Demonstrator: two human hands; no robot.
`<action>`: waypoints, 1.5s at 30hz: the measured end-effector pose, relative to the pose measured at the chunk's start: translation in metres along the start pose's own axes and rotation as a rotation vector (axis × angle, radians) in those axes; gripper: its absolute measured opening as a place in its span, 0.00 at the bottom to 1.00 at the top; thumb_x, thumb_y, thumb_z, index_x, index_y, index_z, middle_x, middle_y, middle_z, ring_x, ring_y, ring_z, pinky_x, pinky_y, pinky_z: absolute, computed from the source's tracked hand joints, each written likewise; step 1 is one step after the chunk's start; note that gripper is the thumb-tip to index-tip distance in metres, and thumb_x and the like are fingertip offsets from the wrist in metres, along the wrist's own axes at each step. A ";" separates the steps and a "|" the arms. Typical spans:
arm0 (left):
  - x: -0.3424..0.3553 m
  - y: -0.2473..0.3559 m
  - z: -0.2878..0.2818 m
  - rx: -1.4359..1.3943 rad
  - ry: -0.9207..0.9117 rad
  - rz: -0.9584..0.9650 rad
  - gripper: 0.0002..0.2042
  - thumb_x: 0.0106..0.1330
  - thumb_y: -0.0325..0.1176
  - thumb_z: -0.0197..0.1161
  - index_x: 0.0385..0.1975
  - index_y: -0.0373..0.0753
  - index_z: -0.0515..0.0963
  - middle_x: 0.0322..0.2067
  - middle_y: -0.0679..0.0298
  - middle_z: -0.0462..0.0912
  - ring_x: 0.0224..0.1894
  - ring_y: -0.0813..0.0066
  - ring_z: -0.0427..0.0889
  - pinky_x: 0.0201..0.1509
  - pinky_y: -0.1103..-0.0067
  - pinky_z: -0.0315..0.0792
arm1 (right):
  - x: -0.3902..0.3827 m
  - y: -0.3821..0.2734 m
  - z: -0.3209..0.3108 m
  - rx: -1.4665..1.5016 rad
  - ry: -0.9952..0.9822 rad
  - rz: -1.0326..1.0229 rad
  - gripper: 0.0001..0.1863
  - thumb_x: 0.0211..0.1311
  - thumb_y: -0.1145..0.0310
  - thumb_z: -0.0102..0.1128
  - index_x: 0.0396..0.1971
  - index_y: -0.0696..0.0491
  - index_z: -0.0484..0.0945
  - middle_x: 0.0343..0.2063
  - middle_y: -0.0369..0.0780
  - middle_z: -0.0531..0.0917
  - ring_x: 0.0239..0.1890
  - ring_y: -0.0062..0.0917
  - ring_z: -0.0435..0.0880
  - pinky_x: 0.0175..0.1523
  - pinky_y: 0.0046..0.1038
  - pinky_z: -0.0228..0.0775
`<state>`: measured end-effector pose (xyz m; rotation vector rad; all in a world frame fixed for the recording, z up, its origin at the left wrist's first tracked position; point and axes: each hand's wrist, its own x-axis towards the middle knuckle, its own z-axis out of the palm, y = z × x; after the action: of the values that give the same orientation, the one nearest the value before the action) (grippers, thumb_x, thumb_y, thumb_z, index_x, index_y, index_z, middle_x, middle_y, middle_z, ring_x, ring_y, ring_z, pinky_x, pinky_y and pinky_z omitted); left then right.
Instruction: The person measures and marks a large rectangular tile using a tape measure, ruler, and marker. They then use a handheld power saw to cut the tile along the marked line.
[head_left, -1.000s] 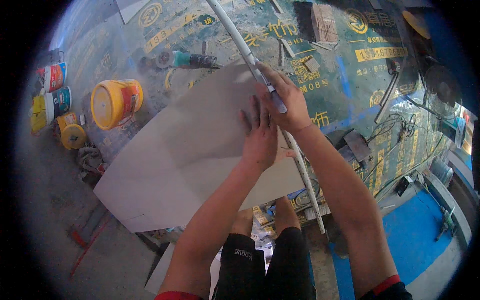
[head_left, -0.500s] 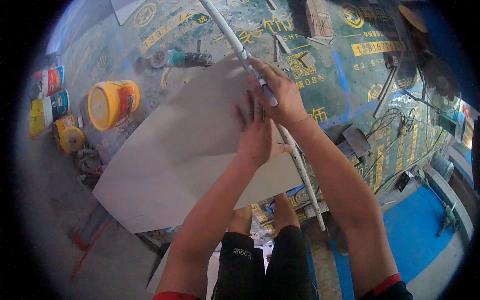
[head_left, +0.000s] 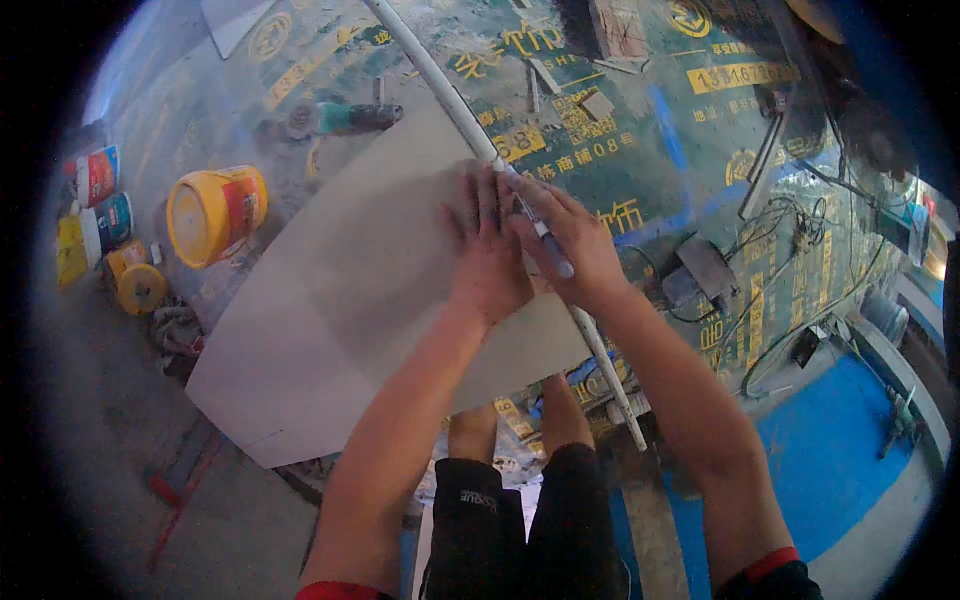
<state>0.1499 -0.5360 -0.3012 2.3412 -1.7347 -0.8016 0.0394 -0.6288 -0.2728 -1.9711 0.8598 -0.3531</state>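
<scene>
A large pale board (head_left: 330, 330) lies in front of me, with a long white bar (head_left: 430, 80) running diagonally over its right side. My left hand (head_left: 485, 245) presses on the board beside the bar, fingers spread. My right hand (head_left: 578, 250) is closed around a grey-handled tool (head_left: 553, 250) lying along the bar, just right of my left hand. The tool's working end is hidden by my fingers.
Yellow (head_left: 215, 215) and white buckets (head_left: 110, 225) stand at left. A green-bodied grinder (head_left: 340, 117) lies beyond the board on the printed protective sheet (head_left: 670, 170). Cables (head_left: 800, 230), a metal plate (head_left: 705, 270) and blue matting (head_left: 815, 460) are at right; my legs (head_left: 510, 510) are below.
My right hand and its tool have moved down along the bar toward me. My left hand has shifted up and left, and the bar's upper part sits further left in view.
</scene>
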 end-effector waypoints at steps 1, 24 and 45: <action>0.001 0.000 0.001 0.021 0.024 -0.008 0.61 0.45 0.56 0.72 0.71 0.31 0.40 0.73 0.44 0.34 0.74 0.38 0.30 0.68 0.38 0.30 | -0.007 0.001 -0.002 -0.002 0.010 -0.027 0.23 0.64 0.66 0.59 0.59 0.51 0.72 0.53 0.49 0.78 0.51 0.46 0.79 0.54 0.38 0.73; 0.002 0.013 -0.012 0.067 -0.003 -0.017 0.73 0.30 0.65 0.77 0.71 0.30 0.36 0.73 0.45 0.31 0.74 0.39 0.28 0.69 0.39 0.32 | -0.257 0.006 -0.071 -0.114 -0.037 0.604 0.23 0.62 0.68 0.61 0.58 0.53 0.72 0.47 0.50 0.80 0.43 0.47 0.81 0.45 0.39 0.76; 0.001 0.018 -0.018 0.059 -0.030 0.008 0.71 0.35 0.63 0.77 0.72 0.33 0.34 0.73 0.43 0.31 0.74 0.42 0.29 0.73 0.46 0.31 | -0.267 0.019 -0.011 0.018 0.027 0.803 0.19 0.60 0.65 0.64 0.51 0.51 0.73 0.40 0.47 0.76 0.44 0.44 0.78 0.47 0.39 0.72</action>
<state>0.1439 -0.5465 -0.2788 2.3702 -1.8022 -0.7988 -0.1655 -0.4568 -0.2577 -1.4494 1.5587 0.0860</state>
